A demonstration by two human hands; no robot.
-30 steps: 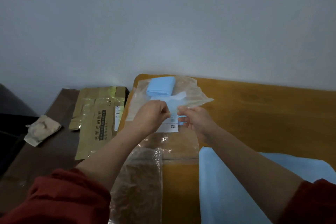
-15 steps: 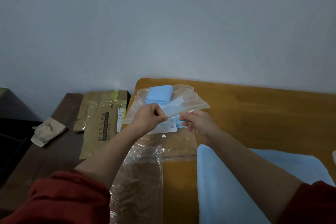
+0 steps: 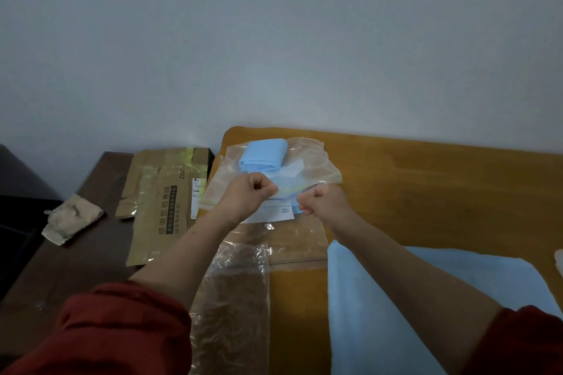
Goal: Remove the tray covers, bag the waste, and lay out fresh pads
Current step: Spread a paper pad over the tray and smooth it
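A clear plastic bag (image 3: 316, 161) lies at the far left corner of the wooden table (image 3: 426, 192), with a folded blue pad (image 3: 263, 155) and a white label inside. My left hand (image 3: 246, 198) and my right hand (image 3: 323, 201) each pinch the bag's near edge, a short gap between them. A white slip (image 3: 278, 213) shows just below my fingers. An unfolded blue pad (image 3: 380, 313) covers the table's near right part under my right forearm. A second clear plastic bag (image 3: 234, 298) lies flat below my left forearm.
A flattened brown cardboard mailer (image 3: 158, 207) lies on the dark low table (image 3: 61, 268) to the left. A crumpled brown paper wad (image 3: 71, 219) sits near its left side. The grey wall stands right behind both tables.
My two hands have drawn slightly apart at the bag's near edge, and the bag with the folded pad sits a bit lower and flatter. The view has shifted slightly.
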